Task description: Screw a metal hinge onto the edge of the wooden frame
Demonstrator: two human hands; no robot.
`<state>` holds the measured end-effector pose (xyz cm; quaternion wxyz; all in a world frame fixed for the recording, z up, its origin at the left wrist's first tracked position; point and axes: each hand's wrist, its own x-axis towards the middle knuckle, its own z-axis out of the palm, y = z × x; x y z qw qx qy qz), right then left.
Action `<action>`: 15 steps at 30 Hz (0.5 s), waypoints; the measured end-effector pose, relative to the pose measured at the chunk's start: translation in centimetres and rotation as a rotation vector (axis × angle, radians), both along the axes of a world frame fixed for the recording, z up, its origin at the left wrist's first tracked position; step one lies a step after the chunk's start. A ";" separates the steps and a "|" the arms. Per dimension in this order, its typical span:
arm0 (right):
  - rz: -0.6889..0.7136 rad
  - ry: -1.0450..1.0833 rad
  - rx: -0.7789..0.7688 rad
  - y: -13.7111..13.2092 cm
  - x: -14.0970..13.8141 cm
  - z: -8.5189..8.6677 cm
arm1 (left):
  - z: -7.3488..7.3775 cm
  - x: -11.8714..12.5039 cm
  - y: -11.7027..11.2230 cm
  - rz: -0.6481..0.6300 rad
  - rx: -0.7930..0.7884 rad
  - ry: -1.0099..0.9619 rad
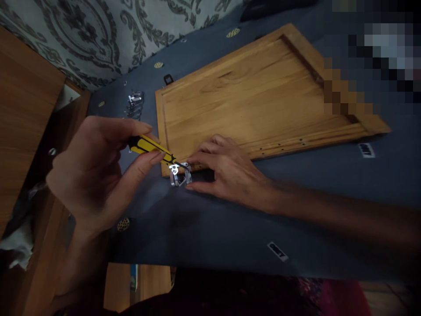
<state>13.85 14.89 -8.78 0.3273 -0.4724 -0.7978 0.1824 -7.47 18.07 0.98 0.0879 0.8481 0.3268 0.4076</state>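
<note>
In my left hand (108, 162) is a yellow and black screwdriver (154, 149), pinched between thumb and fingers. Its shaft slants down to the right, and the tip meets a silver metal cabinet hinge (174, 170). The hinge sits at the near left corner of a wooden cabinet door (250, 96), which lies flat. With thumb and forefinger on either side, my right hand (226, 169) grips the hinge's right side; its other fingers rest on the door's edge. Several small holes show along that near edge.
The door lies on a dark blue patterned cloth (210, 237). Beyond its left end are a pile of shiny metal hardware (134, 100) and a small dark metal loop (168, 79). Wooden furniture (29, 105) stands at the left, and a patterned grey-white surface (88, 35) rises behind.
</note>
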 end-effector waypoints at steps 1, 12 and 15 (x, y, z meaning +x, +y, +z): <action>-0.002 -0.004 -0.003 0.0 0.0 0.0 | 0.0 0.0 0.0 -0.007 -0.001 0.000; 0.000 0.004 0.015 0.0 0.0 -0.1 | 0.8 0.4 -0.3 -0.043 -0.089 0.006; -0.002 0.006 0.016 0.0 -0.1 -0.1 | 0.9 0.3 -0.3 -0.074 -0.042 0.028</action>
